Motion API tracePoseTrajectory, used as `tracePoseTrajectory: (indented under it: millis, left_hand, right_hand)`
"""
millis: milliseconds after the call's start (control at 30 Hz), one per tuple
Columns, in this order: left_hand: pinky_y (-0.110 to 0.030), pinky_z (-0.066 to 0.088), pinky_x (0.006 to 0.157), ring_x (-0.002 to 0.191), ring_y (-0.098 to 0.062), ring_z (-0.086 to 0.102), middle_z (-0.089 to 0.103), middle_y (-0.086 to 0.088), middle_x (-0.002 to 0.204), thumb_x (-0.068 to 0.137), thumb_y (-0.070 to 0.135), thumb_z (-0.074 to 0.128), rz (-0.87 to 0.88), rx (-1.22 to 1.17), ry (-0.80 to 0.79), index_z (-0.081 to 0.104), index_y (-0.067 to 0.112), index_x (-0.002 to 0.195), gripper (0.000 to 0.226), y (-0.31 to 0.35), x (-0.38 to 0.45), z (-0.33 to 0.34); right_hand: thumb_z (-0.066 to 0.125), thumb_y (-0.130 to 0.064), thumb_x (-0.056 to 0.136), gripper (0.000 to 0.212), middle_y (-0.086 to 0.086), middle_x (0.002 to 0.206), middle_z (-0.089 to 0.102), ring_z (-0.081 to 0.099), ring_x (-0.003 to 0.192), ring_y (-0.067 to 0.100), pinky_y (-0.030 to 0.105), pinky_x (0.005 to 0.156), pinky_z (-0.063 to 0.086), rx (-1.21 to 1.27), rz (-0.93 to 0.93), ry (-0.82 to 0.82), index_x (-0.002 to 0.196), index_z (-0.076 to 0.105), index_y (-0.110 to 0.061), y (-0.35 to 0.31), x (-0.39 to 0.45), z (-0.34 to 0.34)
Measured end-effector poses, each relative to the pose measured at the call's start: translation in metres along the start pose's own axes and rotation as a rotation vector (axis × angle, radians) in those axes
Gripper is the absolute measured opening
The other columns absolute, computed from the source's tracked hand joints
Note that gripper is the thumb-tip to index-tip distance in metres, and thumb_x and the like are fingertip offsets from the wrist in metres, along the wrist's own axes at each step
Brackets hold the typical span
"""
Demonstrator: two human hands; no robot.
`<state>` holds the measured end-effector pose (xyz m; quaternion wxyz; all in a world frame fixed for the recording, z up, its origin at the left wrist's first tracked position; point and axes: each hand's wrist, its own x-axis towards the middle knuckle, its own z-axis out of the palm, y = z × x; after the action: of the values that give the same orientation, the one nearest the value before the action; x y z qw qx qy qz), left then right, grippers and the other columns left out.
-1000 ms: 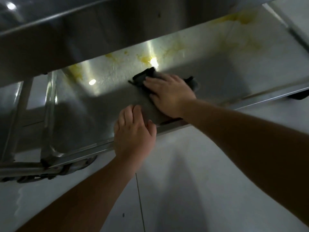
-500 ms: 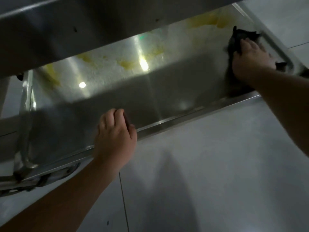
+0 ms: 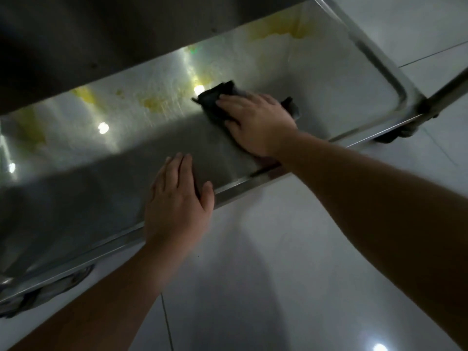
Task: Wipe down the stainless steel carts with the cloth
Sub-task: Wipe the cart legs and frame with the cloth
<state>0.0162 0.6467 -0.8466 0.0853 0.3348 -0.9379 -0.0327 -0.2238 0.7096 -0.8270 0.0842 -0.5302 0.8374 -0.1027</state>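
The stainless steel cart's lower shelf (image 3: 342, 87) runs across the view, under the dark underside of the shelf above (image 3: 101, 29). Yellow smears (image 3: 154, 103) mark its far side. A dark cloth (image 3: 215, 100) lies on the shelf near the middle. My right hand (image 3: 258, 122) presses flat on the cloth with straight fingers. My left hand (image 3: 177, 198) rests on the shelf's front rim, its fingers laid flat over the edge onto the shelf.
A cart leg (image 3: 448, 89) and a dark caster (image 3: 395, 135) stand at the right corner. Another caster (image 3: 50, 290) shows under the left front rim. Pale floor tiles (image 3: 278, 287) fill the near side.
My right hand has swept the cloth back from the shelf's right end to its middle. My left hand stays on the front rim, its fingers now straighter.
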Motion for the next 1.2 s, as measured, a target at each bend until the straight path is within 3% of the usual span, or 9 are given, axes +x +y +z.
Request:
tracePoseTrajectory:
  millis: [200,267,433,567,667,800,967,1067,1200]
  left_hand:
    - [-0.051,0.03,0.124,0.156,-0.033,0.033,0.04,-0.015,0.165,0.103,0.047,0.036,-0.017,0.024,-0.012,0.041,0.006,0.159,0.07,0.0,-0.001,-0.003]
    - [-0.051,0.03,0.124,0.156,-0.034,0.033,0.04,-0.016,0.165,0.104,0.047,0.036,-0.003,0.027,-0.007,0.041,0.005,0.16,0.07,0.001,-0.002,-0.003]
    - [-0.051,0.033,0.12,0.154,-0.036,0.037,0.044,-0.018,0.162,0.103,0.045,0.039,0.006,0.061,0.038,0.044,0.004,0.157,0.069,0.0,-0.005,-0.001]
    - [-0.052,0.033,0.121,0.152,-0.038,0.039,0.047,-0.021,0.16,0.101,0.04,0.043,0.009,0.06,0.06,0.047,0.0,0.155,0.067,0.0,-0.004,0.002]
    - [-0.052,0.033,0.121,0.151,-0.04,0.039,0.047,-0.023,0.158,0.101,0.04,0.041,0.017,0.064,0.049,0.046,0.0,0.154,0.066,-0.001,-0.005,0.001]
    - [-0.054,0.035,0.121,0.148,-0.043,0.042,0.049,-0.026,0.154,0.102,0.039,0.039,0.067,0.065,0.066,0.048,-0.002,0.151,0.065,-0.008,-0.004,0.006]
    - [-0.053,0.033,0.122,0.149,-0.041,0.042,0.048,-0.022,0.158,0.099,0.034,0.042,0.061,0.033,0.102,0.048,0.0,0.154,0.065,-0.008,-0.003,0.009]
    - [-0.052,0.032,0.123,0.151,-0.039,0.039,0.046,-0.021,0.161,0.099,0.037,0.04,0.065,0.05,0.076,0.046,0.001,0.155,0.067,-0.009,-0.004,0.006]
    - [-0.052,0.03,0.121,0.152,-0.038,0.038,0.044,-0.02,0.163,0.1,0.037,0.039,0.056,0.071,0.048,0.045,0.001,0.157,0.067,-0.007,-0.005,0.0]
  right_hand:
    - [0.029,-0.056,0.102,0.067,-0.003,0.172,0.022,0.019,0.158,0.026,0.048,0.126,0.017,0.059,0.497,0.071,0.164,0.022,-0.032,0.149,0.002,-0.049]
    - [0.026,-0.058,0.101,0.07,-0.002,0.173,0.019,0.014,0.159,0.027,0.049,0.128,0.013,0.043,0.569,0.066,0.164,0.019,-0.027,0.186,-0.017,-0.061]
    - [0.027,-0.056,0.102,0.069,-0.004,0.173,0.02,0.014,0.159,0.026,0.05,0.127,0.012,0.085,0.634,0.088,0.165,0.021,-0.028,0.156,-0.061,-0.046]
    - [0.04,-0.045,0.107,0.063,0.003,0.17,0.028,0.021,0.157,0.03,0.043,0.124,0.02,0.04,0.41,0.076,0.164,0.028,-0.02,0.052,-0.081,-0.018]
    - [0.029,-0.051,0.108,0.062,-0.01,0.172,0.02,0.006,0.161,0.021,0.042,0.127,0.006,0.056,0.073,-0.047,0.165,0.023,-0.029,-0.041,-0.082,0.011]
    - [0.022,-0.05,0.108,0.059,-0.018,0.171,0.016,0.004,0.161,0.014,0.039,0.127,0.001,0.055,-0.101,-0.134,0.165,0.021,-0.037,-0.044,-0.076,0.009]
    - [0.032,-0.048,0.109,0.06,-0.005,0.172,0.021,0.016,0.159,0.023,0.041,0.128,0.013,-0.007,0.252,0.015,0.165,0.024,-0.029,0.08,-0.067,-0.02]
    - [0.025,-0.053,0.103,0.068,-0.001,0.173,0.018,0.014,0.16,0.025,0.045,0.129,0.012,0.017,0.503,0.043,0.166,0.021,-0.026,0.159,-0.066,-0.05]
    - [0.022,-0.048,0.105,0.065,-0.004,0.175,0.009,0.0,0.161,0.027,0.047,0.128,0.001,0.062,0.715,0.091,0.166,0.015,-0.026,0.167,-0.068,-0.052]
